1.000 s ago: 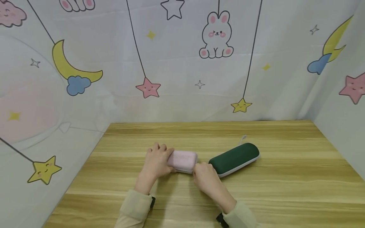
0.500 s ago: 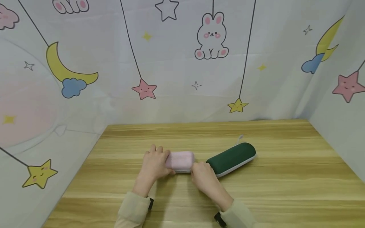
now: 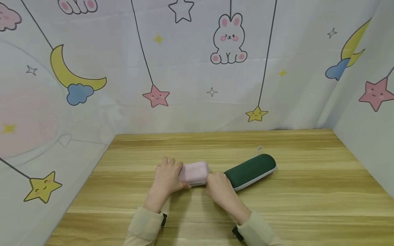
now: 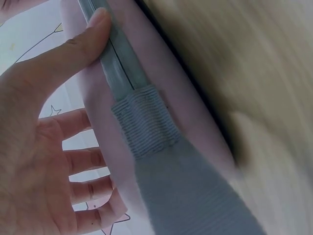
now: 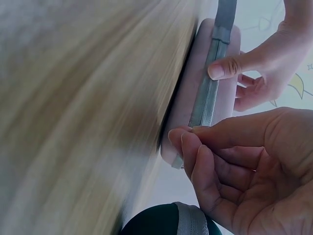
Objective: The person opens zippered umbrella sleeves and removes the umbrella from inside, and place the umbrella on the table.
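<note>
- Head view: pink, rounded box-shaped zip case [image 3: 194, 172] near the middle of the wood-grain counter [image 3: 292, 212], between both hands.
- Left hand [image 3: 167, 176] grips the case's left end, thumb on the near side, fingers spread over and behind.
- Right hand [image 3: 221, 189] at the case's right end, fingers curled in, narrow pinch.
- Left wrist view: left thumb pressed on the grey zipper [image 4: 122, 63] running along the side; the other four fingers reach round the pink shell, gaps between them.
- Wide grey fabric strap [image 4: 190, 191] with a ribbed end joins the zipper band near the left hand.
- Right wrist view: right thumb and index finger meet at the other end of the zipper, pinching there; exact bit between the tips hidden.
- Dark green, long rounded case [image 3: 250, 171] with pale edge lies diagonally just beside the right hand, its near end partly behind that hand; small pale loop [image 3: 259, 148] sticks out at its far side.
- Pale sleeves [image 3: 144, 223] on both arms, black bands [image 3: 237, 233] at the wrists.
- White printed curtain [image 3: 191, 61] behind: rabbit, stars, moons, clouds.
</note>
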Action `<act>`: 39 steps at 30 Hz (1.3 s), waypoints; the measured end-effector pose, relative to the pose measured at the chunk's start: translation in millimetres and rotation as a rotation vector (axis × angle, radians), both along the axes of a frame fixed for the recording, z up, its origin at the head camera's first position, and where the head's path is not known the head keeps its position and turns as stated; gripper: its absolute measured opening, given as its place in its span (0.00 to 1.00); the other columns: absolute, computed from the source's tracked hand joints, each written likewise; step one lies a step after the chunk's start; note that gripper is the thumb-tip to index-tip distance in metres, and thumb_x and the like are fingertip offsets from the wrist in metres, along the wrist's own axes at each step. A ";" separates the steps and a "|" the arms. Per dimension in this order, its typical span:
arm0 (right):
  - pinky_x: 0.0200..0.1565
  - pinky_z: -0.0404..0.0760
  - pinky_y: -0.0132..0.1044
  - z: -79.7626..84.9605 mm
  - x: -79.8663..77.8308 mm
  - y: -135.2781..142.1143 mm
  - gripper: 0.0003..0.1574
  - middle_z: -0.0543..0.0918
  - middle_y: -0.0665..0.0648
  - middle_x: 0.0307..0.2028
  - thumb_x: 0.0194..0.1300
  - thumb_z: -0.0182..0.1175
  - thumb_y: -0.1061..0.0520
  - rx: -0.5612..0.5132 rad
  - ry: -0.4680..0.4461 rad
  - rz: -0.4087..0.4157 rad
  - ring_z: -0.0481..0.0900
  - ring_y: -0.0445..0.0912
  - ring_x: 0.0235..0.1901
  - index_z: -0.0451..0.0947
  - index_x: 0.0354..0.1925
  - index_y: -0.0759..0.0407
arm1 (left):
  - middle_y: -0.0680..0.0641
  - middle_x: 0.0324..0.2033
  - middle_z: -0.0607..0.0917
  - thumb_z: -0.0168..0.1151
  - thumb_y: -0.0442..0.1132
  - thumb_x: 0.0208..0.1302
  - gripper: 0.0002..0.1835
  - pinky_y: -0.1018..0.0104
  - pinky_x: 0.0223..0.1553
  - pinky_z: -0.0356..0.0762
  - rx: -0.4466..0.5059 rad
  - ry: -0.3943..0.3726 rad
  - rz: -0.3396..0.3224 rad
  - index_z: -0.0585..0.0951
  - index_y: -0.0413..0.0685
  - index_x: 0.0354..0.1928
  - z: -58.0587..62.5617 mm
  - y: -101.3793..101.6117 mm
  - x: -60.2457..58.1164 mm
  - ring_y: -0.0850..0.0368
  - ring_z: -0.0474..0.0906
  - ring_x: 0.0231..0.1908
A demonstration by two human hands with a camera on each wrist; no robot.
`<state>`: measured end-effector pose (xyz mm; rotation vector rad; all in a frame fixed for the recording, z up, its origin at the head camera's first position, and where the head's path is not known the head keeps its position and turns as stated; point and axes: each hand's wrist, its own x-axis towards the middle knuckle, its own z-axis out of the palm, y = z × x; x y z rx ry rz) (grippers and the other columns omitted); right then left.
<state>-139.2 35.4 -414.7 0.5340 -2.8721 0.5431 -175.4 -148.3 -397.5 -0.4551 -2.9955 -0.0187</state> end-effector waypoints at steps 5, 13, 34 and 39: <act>0.17 0.51 0.27 0.6 -2.2 -1.3 0.32 0.49 0.46 0.14 0.56 0.58 0.71 0.006 -0.016 -0.006 0.49 0.39 0.16 0.49 0.12 0.49 | 0.41 0.42 0.82 0.76 0.67 0.31 0.42 0.53 0.34 0.77 0.012 -0.010 0.009 0.81 0.49 0.48 1.1 1.0 1.0 0.45 0.72 0.45; 0.16 0.49 0.26 -0.4 -6.7 -3.0 0.33 0.48 0.46 0.13 0.58 0.56 0.70 0.006 -0.045 0.001 0.49 0.38 0.14 0.49 0.12 0.49 | 0.40 0.44 0.82 0.75 0.68 0.32 0.43 0.53 0.32 0.77 0.021 -0.025 0.023 0.80 0.50 0.51 1.3 1.2 1.2 0.43 0.72 0.47; 0.18 0.51 0.28 -1.7 -9.7 -5.9 0.32 0.49 0.47 0.13 0.59 0.53 0.71 -0.040 -0.063 -0.010 0.50 0.39 0.15 0.48 0.12 0.49 | 0.44 0.50 0.82 0.69 0.54 0.50 0.32 0.47 0.51 0.75 0.130 -0.146 -0.080 0.80 0.44 0.55 12.6 -17.9 4.1 0.46 0.77 0.50; 0.17 0.51 0.27 -1.9 -10.1 -5.4 0.32 0.50 0.47 0.13 0.59 0.53 0.71 -0.033 -0.058 -0.006 0.50 0.39 0.15 0.49 0.12 0.50 | 0.40 0.54 0.81 0.69 0.49 0.52 0.33 0.52 0.51 0.77 0.241 -0.240 -0.075 0.76 0.41 0.59 13.0 -19.7 3.3 0.47 0.80 0.50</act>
